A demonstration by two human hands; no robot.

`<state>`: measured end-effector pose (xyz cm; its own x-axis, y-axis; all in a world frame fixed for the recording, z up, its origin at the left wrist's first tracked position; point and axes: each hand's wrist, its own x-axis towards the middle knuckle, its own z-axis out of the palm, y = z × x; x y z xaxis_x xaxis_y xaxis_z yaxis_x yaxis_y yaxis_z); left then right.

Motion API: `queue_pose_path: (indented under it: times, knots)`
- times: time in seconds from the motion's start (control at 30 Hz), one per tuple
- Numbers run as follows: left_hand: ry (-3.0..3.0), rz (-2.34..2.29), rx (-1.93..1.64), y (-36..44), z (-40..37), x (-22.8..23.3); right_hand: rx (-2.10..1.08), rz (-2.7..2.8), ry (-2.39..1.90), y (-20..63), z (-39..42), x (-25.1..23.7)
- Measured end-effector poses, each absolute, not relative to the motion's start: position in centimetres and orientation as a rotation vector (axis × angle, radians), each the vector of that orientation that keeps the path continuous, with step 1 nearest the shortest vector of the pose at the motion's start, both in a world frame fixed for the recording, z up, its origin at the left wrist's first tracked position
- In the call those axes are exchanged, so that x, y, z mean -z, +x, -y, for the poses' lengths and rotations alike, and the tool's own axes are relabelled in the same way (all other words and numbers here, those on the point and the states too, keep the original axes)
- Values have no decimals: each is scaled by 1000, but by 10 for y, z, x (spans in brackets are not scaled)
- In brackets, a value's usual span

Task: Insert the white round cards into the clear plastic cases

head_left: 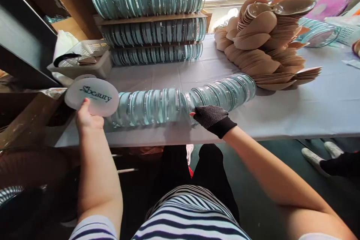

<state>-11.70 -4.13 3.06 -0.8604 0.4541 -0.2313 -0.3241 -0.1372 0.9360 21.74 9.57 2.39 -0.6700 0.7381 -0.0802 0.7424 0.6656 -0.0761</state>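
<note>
Left hand (89,115) pinches the white oval "beauty" disc (97,92); gloved right hand (211,117) touches the clear plastic row (152,107), grip hard to tell, brown pads (253,60) piled beyond it!

Front row of clear pieces (152,107): blue-green plastic, smooth, high gloss. Oval panel (75,97): frosted plastic by its look, smooth, matt. Glove (212,116): black cloth, matt, roughened by pale dots. Brown stack (255,60): matt, papery; cupped top piece glossy. Divider (152,19): matt cardboard. Basket (99,67): pale perforated plastic. Table covering (180,73): smooth, faintly shiny.
</note>
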Motion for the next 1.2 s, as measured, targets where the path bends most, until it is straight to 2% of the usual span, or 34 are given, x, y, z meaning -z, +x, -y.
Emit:
queue_pose_path:
  times: [0.1, 0.27, 0.57, 0.63, 0.77, 0.93, 1.1, 1.2]
  knots:
    - [267, -1494, -2232, -132, 54, -11, 165, -2803, 1404, 210, -111, -21]
    - [216, -1320, -2223, -122, 28, 7, 160, -2692, 1547, 232, -158, -19]
    - [674, -1353, -2467, -91, -29, 0, 201, -2725, 1655, 279, -228, -1]
    - [720, -1403, -2388, -91, -50, -4, 235, -2738, 1636, 272, -233, -2]
    - [790, -1476, -2010, -97, -82, -13, 250, -2791, 1568, 257, -222, -6]
    - [876, -1383, -1707, -93, -69, -15, 259, -2857, 1404, 274, -178, 1]
    - [914, -1388, -1762, -64, -43, -6, 251, -2936, 1411, 309, -156, 9]
    - [925, -1402, -1905, -42, -37, -10, 109, -2901, 1512, 319, -154, 4]
